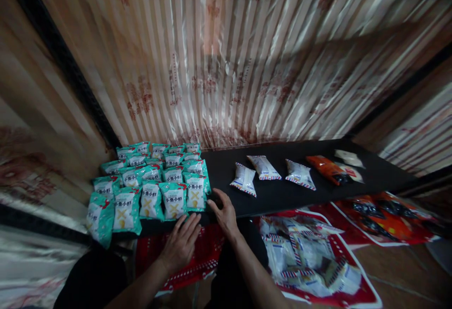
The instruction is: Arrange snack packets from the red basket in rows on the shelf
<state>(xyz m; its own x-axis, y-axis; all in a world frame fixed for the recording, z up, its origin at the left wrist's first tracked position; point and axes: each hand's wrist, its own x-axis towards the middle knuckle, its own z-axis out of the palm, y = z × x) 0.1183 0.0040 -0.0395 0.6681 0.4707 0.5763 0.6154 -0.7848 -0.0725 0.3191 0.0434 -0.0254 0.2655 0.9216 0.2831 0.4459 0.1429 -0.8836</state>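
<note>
Facing a black shelf (219,158), we've both hands nr the front R of the teal bags (173,200), which are packed in rows at its L end, printed fronts mostly toward us. Our L hand (181,240) is low at the shelf's front edge, just below the front row's second bag from R: fingers loosely extended, slightly apart, nothing visibly gripped. Our R hand (224,212) is just beside the R-most front bag, thumb & fingers curved w/ a gap btwn, nothing visibly gripped either. Can't tell for sure if either is touching a bag. The L-most front bag tilts & looks to overhang the edge a bit.

Further R on the shelf: 3 white bags (300,174) w/ striped ends, lying apart; then an orange bag (326,168), w/ 2 pale pkts (348,158) right by it. Lower down, R side: a red holder (369,295) w/ white rim, full of more striped-end bags (310,252); past it, dark-&-orange pkts (391,219). Btwn our dark-clad legs (95,276), a red piece (212,243) w/ white marks. Bkgd: shiny pleated curtain (212,87), reddish prints.
</note>
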